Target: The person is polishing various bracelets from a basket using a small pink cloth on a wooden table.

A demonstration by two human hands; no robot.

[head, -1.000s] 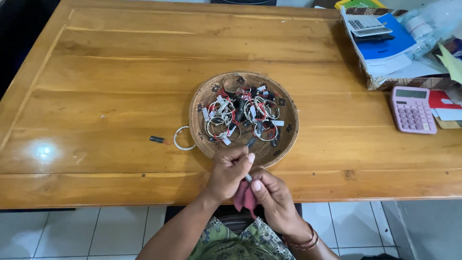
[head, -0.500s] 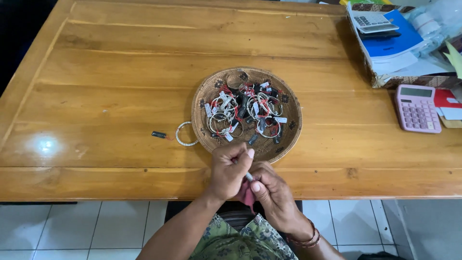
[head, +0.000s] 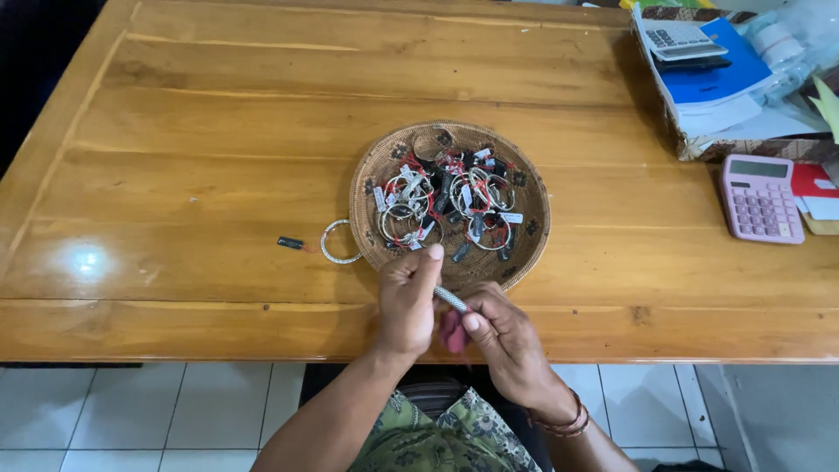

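Head view: both hands close on a silver bangle at the table's near edge

Head camera looks down on a wooden table (head: 218,131). Going left to right: a small black tag (head: 290,243) lies alone on the wood, and just right of it a loose silver ring (head: 336,243) rests against the rim of a round woven tray (head: 524,253). The tray holds a tangle of silver bangles with red threads and white tags (head: 446,205). It sits just beyond the hands, between them and the rest of the tabletop. Farther right, well apart from the tray, stands a pink calculator (head: 759,198), with a stack of papers and a blue folder (head: 725,74) behind it and a grey calculator (head: 677,39) on top.

At the near edge, the left hand (head: 406,301) is curled almost shut, thumb and forefinger pinched on the upper end of a thin silver bangle (head: 451,300). The right hand (head: 498,336) is also nearly closed, its thumb and fingers gripping the lower end of the same piece. Something pinkish shows between the palms, possibly a cloth, though the hands cover most of it. The right wrist wears a brown bracelet (head: 559,424). The bangle hangs just over the table's edge, close to the tray's near rim without touching it.
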